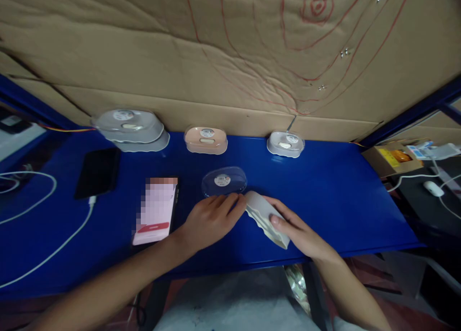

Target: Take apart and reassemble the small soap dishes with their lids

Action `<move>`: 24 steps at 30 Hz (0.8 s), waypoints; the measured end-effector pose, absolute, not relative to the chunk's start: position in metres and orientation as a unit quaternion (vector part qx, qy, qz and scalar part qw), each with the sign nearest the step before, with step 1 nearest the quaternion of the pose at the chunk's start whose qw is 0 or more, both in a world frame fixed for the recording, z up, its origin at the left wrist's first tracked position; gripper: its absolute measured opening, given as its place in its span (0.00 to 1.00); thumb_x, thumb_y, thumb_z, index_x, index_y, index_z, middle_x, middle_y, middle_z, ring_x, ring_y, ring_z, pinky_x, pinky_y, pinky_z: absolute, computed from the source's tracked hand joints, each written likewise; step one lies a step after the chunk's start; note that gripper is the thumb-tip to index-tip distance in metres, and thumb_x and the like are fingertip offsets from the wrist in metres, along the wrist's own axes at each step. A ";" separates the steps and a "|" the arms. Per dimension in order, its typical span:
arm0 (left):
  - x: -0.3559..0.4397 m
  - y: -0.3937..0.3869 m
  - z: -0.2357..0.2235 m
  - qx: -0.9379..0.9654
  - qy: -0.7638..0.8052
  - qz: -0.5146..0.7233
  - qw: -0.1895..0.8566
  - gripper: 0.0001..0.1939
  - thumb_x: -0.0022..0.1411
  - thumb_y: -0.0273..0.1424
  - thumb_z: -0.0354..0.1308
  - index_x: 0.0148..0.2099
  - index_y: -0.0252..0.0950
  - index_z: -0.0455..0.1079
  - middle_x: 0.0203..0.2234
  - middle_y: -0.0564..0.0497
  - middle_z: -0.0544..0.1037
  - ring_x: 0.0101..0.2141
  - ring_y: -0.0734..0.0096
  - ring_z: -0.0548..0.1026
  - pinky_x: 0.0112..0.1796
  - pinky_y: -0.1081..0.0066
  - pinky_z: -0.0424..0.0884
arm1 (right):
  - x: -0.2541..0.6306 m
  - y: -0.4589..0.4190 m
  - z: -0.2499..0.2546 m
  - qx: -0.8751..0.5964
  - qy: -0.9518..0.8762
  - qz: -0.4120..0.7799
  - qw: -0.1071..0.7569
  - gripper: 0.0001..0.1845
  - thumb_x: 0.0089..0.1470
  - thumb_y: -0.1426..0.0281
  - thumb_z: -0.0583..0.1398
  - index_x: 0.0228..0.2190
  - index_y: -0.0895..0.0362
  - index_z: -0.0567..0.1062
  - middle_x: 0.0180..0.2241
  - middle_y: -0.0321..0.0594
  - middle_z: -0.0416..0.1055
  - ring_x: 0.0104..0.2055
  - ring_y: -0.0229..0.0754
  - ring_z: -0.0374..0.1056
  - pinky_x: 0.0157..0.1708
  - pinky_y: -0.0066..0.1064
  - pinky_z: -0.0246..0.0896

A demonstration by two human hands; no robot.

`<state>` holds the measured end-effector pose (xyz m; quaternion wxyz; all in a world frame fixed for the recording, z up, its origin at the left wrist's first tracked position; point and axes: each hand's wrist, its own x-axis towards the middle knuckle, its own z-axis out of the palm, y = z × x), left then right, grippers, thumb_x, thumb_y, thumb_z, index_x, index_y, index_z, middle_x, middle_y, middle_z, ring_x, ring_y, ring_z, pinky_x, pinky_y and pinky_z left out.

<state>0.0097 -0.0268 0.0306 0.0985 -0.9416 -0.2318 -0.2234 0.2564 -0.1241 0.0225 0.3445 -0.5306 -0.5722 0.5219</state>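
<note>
A light grey plastic container [264,211] with a wavy rim is tipped on its side above the blue table. My right hand [297,230] grips it from the right, thumb across its side and fingers behind. At its left end, the bent fingers of my left hand [216,218] are closed on the edge; the fingertips are partly hidden. Just beyond my left hand lies a clear oval lid [230,177] with a round sticker. Further back stand a pink lidded container [207,147] and a small white lidded container [285,151].
Stacked grey containers under a clear lid [139,129] stand at the back left. A lit phone [156,211] and a dark phone [97,172] on a white cable [68,249] lie left. A cardboard wall [144,71] closes the back; a carton [387,160] stands right.
</note>
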 end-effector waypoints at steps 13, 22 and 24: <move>-0.025 -0.059 0.031 -0.962 -0.135 -0.184 0.149 0.14 0.70 0.18 0.51 0.44 0.38 0.74 0.46 0.43 0.84 0.41 0.59 0.84 0.38 0.63 0.81 | 0.321 -0.078 0.010 -0.611 -0.769 0.059 0.180 0.28 0.67 0.54 0.60 0.63 0.48 0.69 0.70 0.49 0.61 0.72 0.65 0.55 0.66 0.63 0.52; -0.040 -0.084 0.008 -0.976 -0.181 -0.092 0.076 0.16 0.63 0.14 0.56 0.46 0.38 0.75 0.47 0.41 0.81 0.44 0.54 0.80 0.47 0.56 0.73 | 0.253 -0.018 0.022 -0.410 -0.903 0.042 0.126 0.31 0.70 0.62 0.57 0.70 0.50 0.61 0.74 0.46 0.54 0.77 0.57 0.45 0.72 0.60 0.43; -0.046 -0.087 0.011 -0.981 -0.171 -0.068 0.056 0.23 0.64 0.16 0.57 0.57 0.42 0.73 0.48 0.43 0.81 0.45 0.54 0.80 0.50 0.54 0.70 | 0.234 -0.009 0.020 -0.381 -0.919 0.024 0.103 0.28 0.71 0.66 0.56 0.69 0.53 0.63 0.71 0.49 0.60 0.75 0.57 0.51 0.72 0.59 0.44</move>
